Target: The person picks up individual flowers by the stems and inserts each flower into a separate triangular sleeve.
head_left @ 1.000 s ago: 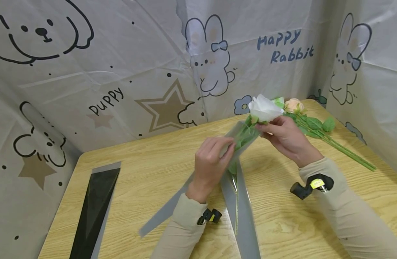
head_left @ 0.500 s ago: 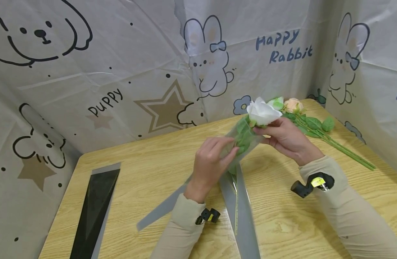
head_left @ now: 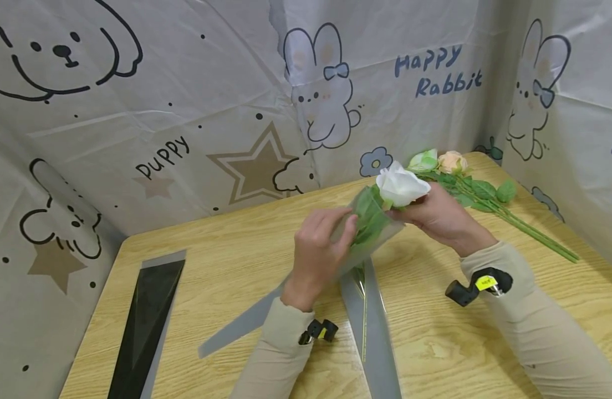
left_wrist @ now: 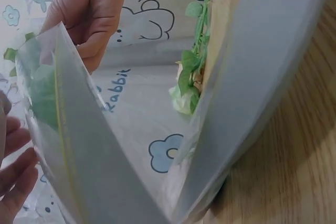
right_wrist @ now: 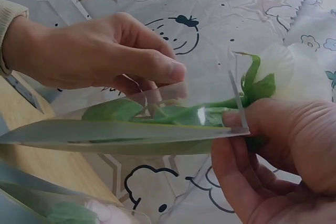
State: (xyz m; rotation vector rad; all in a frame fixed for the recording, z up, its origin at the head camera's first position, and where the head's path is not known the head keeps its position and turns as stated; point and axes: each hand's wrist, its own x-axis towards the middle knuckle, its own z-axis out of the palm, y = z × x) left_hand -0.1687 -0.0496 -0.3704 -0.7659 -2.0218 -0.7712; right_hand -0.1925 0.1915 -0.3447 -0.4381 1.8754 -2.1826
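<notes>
A white artificial rose (head_left: 402, 185) lies tilted, its leafy stem inside a clear, grey-backed flower sleeve (head_left: 236, 327). Its bloom sticks out beyond the sleeve's mouth. My right hand (head_left: 438, 216) holds the rose just under the bloom, and in the right wrist view the thumb presses at the sleeve's rim. At the sleeve's side, my left hand (head_left: 318, 255) pinches the clear film between thumb and fingers. Green leaves (right_wrist: 113, 111) show through the film. Beneath the hands, a second grey sleeve (head_left: 373, 332) lies on the table with a pale flower (right_wrist: 105, 211) in it.
A black flower sleeve (head_left: 148, 316) lies at the table's left. At the back right lie a peach flower (head_left: 453, 162) and a green-white flower (head_left: 424, 159) with long stems. Printed cloth walls (head_left: 226, 66) stand behind the wooden table (head_left: 226, 255).
The white rose and right hand have moved slightly down and left, drawing nearer the sleeve's mouth. The left hand and sleeve have shifted a little left, and the leaves now show more inside the film.
</notes>
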